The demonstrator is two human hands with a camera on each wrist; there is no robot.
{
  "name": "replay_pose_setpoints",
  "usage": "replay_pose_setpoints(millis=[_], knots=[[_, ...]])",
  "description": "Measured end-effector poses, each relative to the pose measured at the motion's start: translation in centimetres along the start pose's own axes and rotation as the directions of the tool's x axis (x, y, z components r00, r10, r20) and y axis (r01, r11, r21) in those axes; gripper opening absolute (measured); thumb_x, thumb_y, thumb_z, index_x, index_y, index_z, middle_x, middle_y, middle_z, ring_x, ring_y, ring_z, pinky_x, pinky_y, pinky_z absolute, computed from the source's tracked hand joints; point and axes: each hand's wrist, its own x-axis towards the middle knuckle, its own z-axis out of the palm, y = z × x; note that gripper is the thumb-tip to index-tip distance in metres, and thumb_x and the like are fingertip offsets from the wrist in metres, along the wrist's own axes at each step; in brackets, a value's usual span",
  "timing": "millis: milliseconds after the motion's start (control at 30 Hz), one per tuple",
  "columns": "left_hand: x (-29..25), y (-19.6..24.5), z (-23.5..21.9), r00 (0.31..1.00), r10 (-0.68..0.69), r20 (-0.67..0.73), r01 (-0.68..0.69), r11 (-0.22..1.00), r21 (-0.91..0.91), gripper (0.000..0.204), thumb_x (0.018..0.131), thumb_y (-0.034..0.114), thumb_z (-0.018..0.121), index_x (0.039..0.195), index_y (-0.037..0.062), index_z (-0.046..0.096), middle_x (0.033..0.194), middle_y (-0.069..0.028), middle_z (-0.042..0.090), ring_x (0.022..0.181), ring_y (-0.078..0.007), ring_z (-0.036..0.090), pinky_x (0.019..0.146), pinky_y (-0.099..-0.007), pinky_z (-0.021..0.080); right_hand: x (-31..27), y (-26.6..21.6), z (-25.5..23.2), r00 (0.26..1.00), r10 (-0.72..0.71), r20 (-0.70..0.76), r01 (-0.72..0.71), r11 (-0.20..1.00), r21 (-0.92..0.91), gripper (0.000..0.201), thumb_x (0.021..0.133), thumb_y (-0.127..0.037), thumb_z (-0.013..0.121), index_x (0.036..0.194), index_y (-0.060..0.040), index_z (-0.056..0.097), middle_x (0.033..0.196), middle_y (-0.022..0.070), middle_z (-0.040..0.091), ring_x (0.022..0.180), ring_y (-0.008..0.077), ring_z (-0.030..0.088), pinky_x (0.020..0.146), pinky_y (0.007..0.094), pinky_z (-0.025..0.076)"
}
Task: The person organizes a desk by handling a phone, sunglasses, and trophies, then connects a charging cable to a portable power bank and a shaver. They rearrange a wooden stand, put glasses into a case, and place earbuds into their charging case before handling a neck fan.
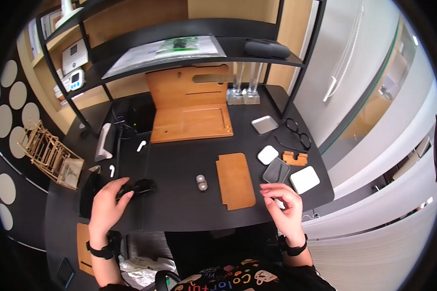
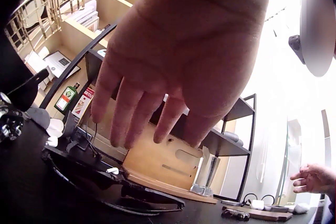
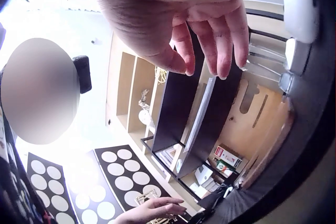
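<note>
My left hand (image 1: 108,203) hovers at the left of the black table, close over a pair of black sunglasses (image 1: 144,186). Its fingers hang loose in the left wrist view, with the sunglasses (image 2: 113,184) below them. Over the right front part of the table is my right hand (image 1: 285,209), fingers loosely bent and holding nothing. It partly covers a small white object (image 1: 279,203). Nearest to it are a wooden panel (image 1: 236,180), a dark grey rounded case (image 1: 276,170) and a white rounded box (image 1: 305,180).
A wooden desk stand (image 1: 192,123) stands at the back under a black shelf (image 1: 189,65). White earbuds (image 1: 141,146) lie left of centre, and small round metal pieces (image 1: 201,182) in the middle. Eyeglasses (image 1: 304,140) and a metal tray (image 1: 264,124) lie at the right. A gold rack (image 1: 51,155) stands far left.
</note>
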Motion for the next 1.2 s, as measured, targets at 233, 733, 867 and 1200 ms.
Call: replay_pose_setpoints(millis=[233, 733, 867, 1200], knots=[[0.3, -1.7, -0.3, 0.991, -0.113, -0.071, 0.109, 0.992, -0.068, 0.027, 0.082, 0.013, 0.067, 0.105, -0.0017, 0.064, 0.093, -0.0162, 0.068, 0.084, -0.025, 0.068, 0.073, -0.0319, 0.052, -0.4, 0.8, 1.4, 1.0, 0.026, 0.001, -0.026, 0.997, 0.076, 0.012, 0.079, 0.007, 0.061, 0.088, 0.0008, 0.065, 0.098, 0.0125, 0.067, 0.088, 0.0194, 0.066, 0.078, 0.0285, 0.05], [5.0, -5.2, -1.1, 0.966, -0.237, -0.104, 0.17, 0.885, -0.434, 0.064, 0.087, 0.014, 0.065, 0.142, 0.0079, 0.033, 0.113, -0.0197, 0.059, 0.098, -0.0231, 0.061, 0.083, -0.0329, 0.05, 3.3, 1.5, 3.5, 0.903, 0.331, 0.272, -0.393, 0.388, 0.833, 0.01, 0.091, -0.01, 0.051, 0.092, -0.0035, 0.058, 0.081, 0.0095, 0.062, 0.066, 0.0152, 0.056, 0.06, 0.0266, 0.047], [10.4, -6.4, -0.5, 0.969, -0.237, 0.075, 0.246, 0.88, -0.406, 0.08, 0.085, 0.032, 0.069, 0.146, 0.0075, 0.024, 0.13, -0.0271, 0.044, 0.117, -0.0304, 0.05, 0.095, -0.0381, 0.043, 2.6, 3.1, 5.1, 0.783, 0.396, 0.48, -0.5, -0.06, 0.864, 0.013, 0.09, -0.018, 0.05, 0.09, -0.0072, 0.058, 0.073, 0.0052, 0.056, 0.058, 0.0135, 0.043, 0.051, 0.0258, 0.036], [23.2, -14.7, 5.8, 0.901, -0.283, -0.329, 0.292, 0.956, -0.022, 0.068, 0.076, 0.023, 0.069, 0.132, -0.0046, 0.042, 0.118, -0.0304, 0.056, 0.114, -0.0403, 0.053, 0.098, -0.0424, 0.043, 0.3, 2.6, 1.5, 0.85, 0.432, 0.301, -0.384, 0.12, 0.915, 0.014, 0.09, -0.019, 0.049, 0.084, -0.0072, 0.053, 0.071, 0.0057, 0.051, 0.057, 0.0131, 0.041, 0.05, 0.0243, 0.033]])
